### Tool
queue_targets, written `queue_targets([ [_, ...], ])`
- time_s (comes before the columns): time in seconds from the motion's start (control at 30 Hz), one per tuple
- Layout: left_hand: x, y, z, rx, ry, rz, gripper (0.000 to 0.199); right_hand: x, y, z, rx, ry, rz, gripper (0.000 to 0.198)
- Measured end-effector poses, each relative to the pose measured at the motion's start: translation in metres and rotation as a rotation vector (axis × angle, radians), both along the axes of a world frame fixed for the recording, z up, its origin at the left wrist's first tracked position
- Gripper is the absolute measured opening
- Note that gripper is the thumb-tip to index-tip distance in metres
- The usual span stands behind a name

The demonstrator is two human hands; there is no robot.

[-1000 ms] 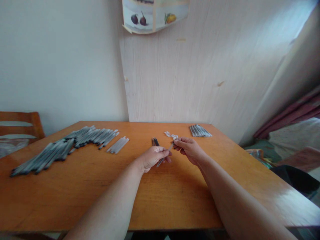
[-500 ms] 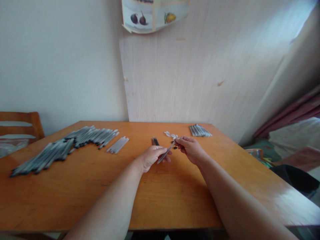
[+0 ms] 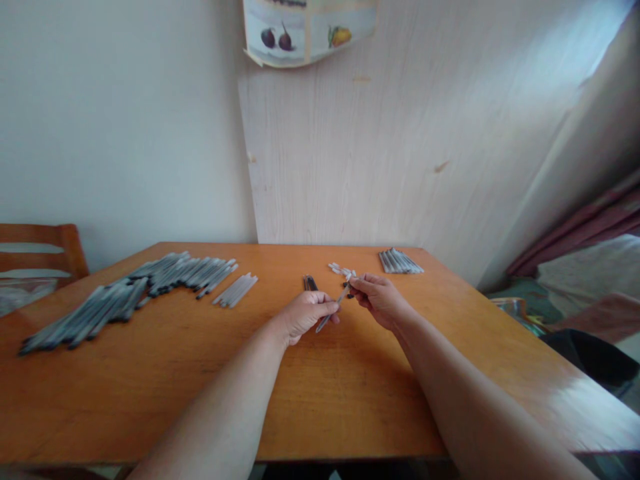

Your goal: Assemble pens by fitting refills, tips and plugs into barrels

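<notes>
A slim, pale pen (image 3: 344, 293) slants between my two hands above the middle of the table. My left hand (image 3: 311, 315) has it gripped between thumb and fingers, and its near end pokes out below them. At the far end, the fingertips of my right hand (image 3: 373, 293) pinch the pen; whether a small part is also between them I cannot tell. Small white pieces (image 3: 340, 269) lie just beyond my right fingertips, with small black pieces (image 3: 345, 285) partly hidden by the hand. Dark, thin sticks (image 3: 311, 283) rest behind my left hand.
A long heap of grey pens with black ends (image 3: 185, 275) spreads over the left of the wooden table (image 3: 320, 400). Beside it lies a row of pale tubes (image 3: 236, 291). Several grey pens (image 3: 400, 261) lie side by side at the back right. A chair (image 3: 45, 243) stands at left.
My left thumb has slid forward along the pen and now covers more of it. The right hand has shifted slightly, still pinching the far end.
</notes>
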State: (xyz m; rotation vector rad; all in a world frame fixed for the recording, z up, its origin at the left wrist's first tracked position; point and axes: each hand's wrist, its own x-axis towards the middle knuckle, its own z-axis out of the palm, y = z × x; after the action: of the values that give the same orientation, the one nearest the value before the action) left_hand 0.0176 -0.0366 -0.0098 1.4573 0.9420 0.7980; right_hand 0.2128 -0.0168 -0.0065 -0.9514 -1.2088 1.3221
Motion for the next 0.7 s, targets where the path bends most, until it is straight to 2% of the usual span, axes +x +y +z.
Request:
queue_targets([
  [0.7,0.0017,0.0002,-0.0018,0.002,-0.005,0.045,0.026,-0.0030,-0.0014,0.0029,0.001,-0.026,-0.014,0.033],
])
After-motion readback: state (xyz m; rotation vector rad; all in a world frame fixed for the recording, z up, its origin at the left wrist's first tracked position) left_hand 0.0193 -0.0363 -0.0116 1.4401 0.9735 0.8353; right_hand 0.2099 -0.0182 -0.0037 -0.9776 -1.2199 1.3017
